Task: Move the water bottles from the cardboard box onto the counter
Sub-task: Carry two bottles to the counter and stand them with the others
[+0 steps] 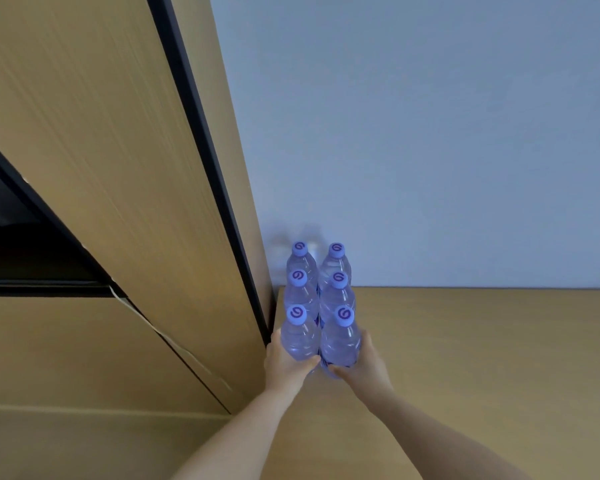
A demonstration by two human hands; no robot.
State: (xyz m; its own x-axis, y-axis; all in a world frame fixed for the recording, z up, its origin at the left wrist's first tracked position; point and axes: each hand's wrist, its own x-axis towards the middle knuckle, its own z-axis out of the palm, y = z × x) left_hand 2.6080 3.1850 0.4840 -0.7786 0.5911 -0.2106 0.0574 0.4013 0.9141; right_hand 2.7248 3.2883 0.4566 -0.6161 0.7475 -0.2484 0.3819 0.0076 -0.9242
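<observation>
Water bottles: six, upright, two rows running away from the person along the tall cabinet, on the tabletop. Left hand grips nearest left bottle; right hand grips nearest right bottle.

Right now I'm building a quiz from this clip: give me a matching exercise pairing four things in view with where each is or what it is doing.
Things:
1. left hand
2. right hand
3. far pair of bottles
4. counter

Places or states:
A. nearest the blue wall
B. grips the near bottle on the side away from the wooden panel
C. wooden surface under the bottles
D. grips the near bottle beside the wooden panel

Pairs: 1-D, 2-B, 3-A, 4-C
</observation>
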